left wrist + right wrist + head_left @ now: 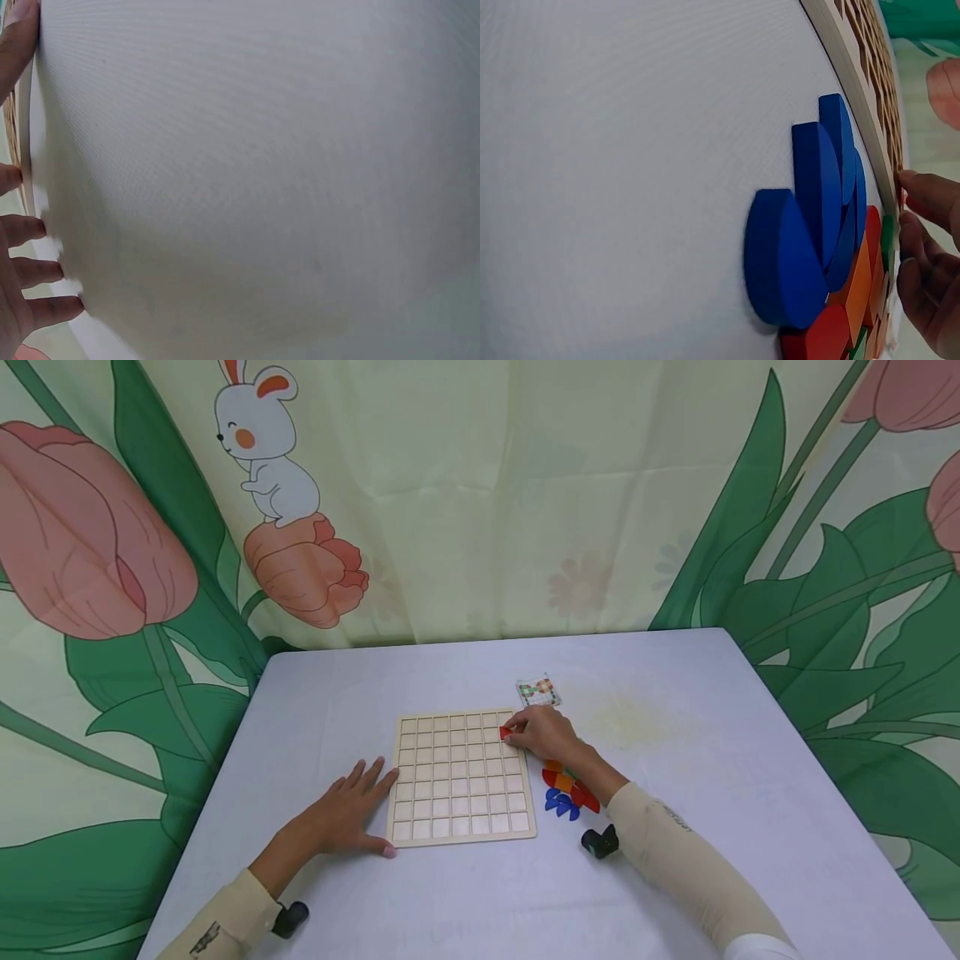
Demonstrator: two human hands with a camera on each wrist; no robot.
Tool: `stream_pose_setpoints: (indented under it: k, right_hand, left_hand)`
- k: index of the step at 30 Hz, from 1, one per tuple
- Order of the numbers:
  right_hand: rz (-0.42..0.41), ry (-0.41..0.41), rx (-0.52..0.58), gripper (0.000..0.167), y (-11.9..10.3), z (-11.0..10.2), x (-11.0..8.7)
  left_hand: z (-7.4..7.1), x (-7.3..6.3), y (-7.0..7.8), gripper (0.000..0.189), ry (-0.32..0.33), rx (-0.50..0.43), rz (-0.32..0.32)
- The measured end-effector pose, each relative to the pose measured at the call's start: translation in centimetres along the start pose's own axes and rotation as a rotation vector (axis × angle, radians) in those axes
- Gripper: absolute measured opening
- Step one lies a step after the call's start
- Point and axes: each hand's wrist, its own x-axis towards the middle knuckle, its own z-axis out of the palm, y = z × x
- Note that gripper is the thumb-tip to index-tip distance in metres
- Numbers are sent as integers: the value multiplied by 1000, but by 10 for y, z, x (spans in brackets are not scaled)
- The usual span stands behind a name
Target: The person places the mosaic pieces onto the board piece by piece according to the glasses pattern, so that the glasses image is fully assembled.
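Observation:
A pale wooden grid board [460, 778] lies flat on the table. My right hand [538, 732] pinches a small red piece [506, 732] at the board's upper right corner. My left hand [349, 807] rests flat and open on the table, its fingers touching the board's left edge [16, 112]. A heap of coloured pieces [567, 790] lies just right of the board, under my right forearm. In the right wrist view the blue pieces [810, 217] of that heap fill the middle, with orange and red ones [847, 300] behind, and my right fingertips [922, 196] sit by the board's edge [851, 71].
A small pattern card [538, 692] lies beyond the board's upper right corner. The table has a pale lilac cloth [712, 752]; a flower-print curtain [480, 493] hangs behind and at both sides. Black wrist cameras [600, 842] sit on my sleeves.

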Motion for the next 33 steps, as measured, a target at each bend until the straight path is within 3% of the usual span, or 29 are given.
stream_pose_setpoints:
  k: [10,21,33]
  right_hand:
    - [26,5,-2,26,-2,-1,0]
    - [-17,-2,-36,22,1,-1,3]
    - [-118,-72,171,30,22,-18,3]
  left_hand:
    - [2,2,-1,124,-3,5,4]
    - [-1,0,-1,124,2,-2,22]
    - [-4,0,1,124,-5,-24,10]
